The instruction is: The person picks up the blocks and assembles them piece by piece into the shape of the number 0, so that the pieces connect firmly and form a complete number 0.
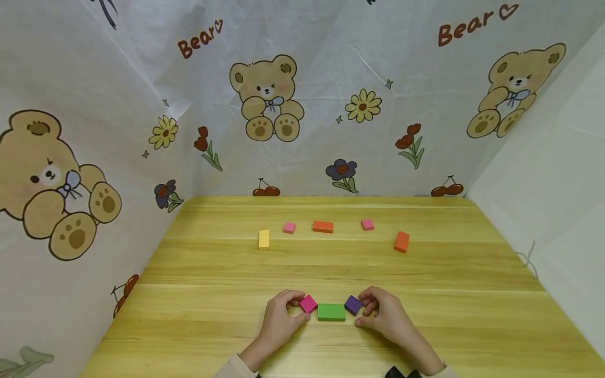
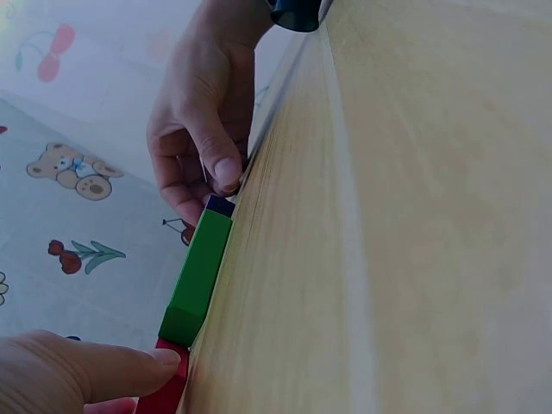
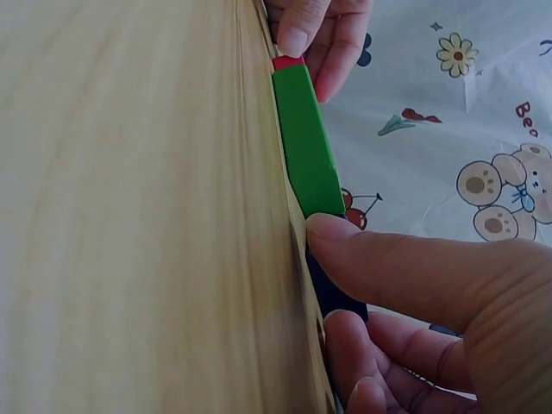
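Near on the counter (image 1: 227,262), between your left grip (image 1: 281,316) and right grip (image 1: 388,316), lies the green rectangular block (image 1: 331,312); the left pinches the magenta block (image 1: 308,304), the right curls loosely round the purple block (image 1: 353,305). Best ease both gently, keeping green still.

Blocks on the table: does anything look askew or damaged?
No damage shows. The magenta block and purple block sit at angles beside the squared-up green block, so they look askew, though that may be deliberate.

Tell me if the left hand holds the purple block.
No, the left hand touches the magenta block; the purple block is by the right hand.
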`<state>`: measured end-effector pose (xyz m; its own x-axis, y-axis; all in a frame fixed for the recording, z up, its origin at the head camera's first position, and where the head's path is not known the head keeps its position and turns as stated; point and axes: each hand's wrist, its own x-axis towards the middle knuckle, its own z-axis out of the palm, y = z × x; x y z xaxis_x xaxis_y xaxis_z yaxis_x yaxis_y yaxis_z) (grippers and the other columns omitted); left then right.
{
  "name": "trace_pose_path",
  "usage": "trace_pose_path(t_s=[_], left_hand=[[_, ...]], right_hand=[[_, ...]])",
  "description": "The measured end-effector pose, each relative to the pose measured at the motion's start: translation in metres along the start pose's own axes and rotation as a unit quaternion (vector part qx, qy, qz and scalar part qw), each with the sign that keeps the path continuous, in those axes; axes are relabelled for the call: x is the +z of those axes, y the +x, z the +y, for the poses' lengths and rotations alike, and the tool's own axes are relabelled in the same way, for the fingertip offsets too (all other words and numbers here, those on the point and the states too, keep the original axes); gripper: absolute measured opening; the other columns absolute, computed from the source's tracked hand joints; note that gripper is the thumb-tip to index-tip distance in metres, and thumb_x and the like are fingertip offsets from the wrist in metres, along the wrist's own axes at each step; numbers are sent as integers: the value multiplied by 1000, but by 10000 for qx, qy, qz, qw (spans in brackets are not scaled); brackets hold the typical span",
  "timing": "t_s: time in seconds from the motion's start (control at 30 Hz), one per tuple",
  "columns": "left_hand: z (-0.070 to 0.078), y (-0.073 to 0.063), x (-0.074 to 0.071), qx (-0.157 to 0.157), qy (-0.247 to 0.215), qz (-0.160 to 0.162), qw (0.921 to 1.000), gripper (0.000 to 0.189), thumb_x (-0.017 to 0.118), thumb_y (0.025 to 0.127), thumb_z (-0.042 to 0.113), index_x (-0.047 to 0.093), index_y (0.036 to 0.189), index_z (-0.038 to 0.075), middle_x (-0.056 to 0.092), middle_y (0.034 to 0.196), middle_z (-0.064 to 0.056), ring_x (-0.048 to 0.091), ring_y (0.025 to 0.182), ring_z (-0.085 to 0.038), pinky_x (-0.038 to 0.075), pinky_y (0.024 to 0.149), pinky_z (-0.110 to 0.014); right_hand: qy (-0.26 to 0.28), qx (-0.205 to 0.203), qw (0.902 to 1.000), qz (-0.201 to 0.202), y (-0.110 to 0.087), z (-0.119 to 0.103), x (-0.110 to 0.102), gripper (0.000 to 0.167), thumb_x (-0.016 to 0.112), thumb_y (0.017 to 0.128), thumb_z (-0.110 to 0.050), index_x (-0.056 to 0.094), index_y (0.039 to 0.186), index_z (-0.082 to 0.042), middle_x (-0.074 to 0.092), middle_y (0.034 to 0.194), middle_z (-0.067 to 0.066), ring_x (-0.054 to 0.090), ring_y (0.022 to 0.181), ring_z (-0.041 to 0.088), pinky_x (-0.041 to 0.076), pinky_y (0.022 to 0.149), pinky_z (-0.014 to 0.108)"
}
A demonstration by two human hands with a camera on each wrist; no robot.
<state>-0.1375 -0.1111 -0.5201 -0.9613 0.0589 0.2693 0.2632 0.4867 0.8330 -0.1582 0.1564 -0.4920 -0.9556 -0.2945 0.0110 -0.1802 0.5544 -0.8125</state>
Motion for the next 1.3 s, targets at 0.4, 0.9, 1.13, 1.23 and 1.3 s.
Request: trace_pose_path(t_s=[0.4, 0.9, 1.13, 1.23, 1.3], left_hand=[[0, 0, 0, -16, 109, 64, 9999, 38, 87, 66, 4, 72, 101, 5, 72, 95, -3, 63, 80, -10, 53, 72, -23], [-1, -1, 2, 106, 96, 58, 9999, 38, 86, 66, 2, 72, 101, 4, 72, 94, -3, 62, 79, -9, 52, 71, -22], [-1, 0, 2, 16, 142, 65, 9999, 36, 85, 66, 3, 72, 100, 5, 72, 94, -2, 62, 79, -9, 52, 72, -22], [-1, 0, 2, -52, 138, 28, 9999, 36, 86, 67, 4, 72, 100, 5, 72, 95, -2, 62, 79, -9, 52, 72, -22], [-2, -1, 2, -87, 124, 5, 9999, 37, 86, 67, 4, 72, 101, 6, 72, 95, -2, 62, 79, -8, 52, 72, -21]], right_hand=[[283, -77, 9991, -307, 6, 7, -6, 46, 88, 68, -9, 63, 105, 1, 63, 92, 8, 60, 76, 12, 53, 65, 21], [38, 322, 9993, 208, 9, 13, -45, 55, 86, 72, -15, 62, 118, 3, 65, 102, 12, 62, 85, 18, 51, 69, 22], [-265, 250, 9947, 966, 38, 33, -102, 64, 76, 85, -16, 47, 139, 3, 54, 126, 26, 58, 106, 38, 51, 71, 22], [-327, 322, 9930, 1089, 57, 48, -122, 70, 75, 86, -16, 40, 144, 4, 48, 132, 30, 55, 111, 43, 50, 70, 20], [-333, 432, 9933, 1019, 68, 58, -131, 74, 74, 87, -15, 35, 146, 5, 44, 135, 32, 53, 114, 46, 52, 73, 24]])
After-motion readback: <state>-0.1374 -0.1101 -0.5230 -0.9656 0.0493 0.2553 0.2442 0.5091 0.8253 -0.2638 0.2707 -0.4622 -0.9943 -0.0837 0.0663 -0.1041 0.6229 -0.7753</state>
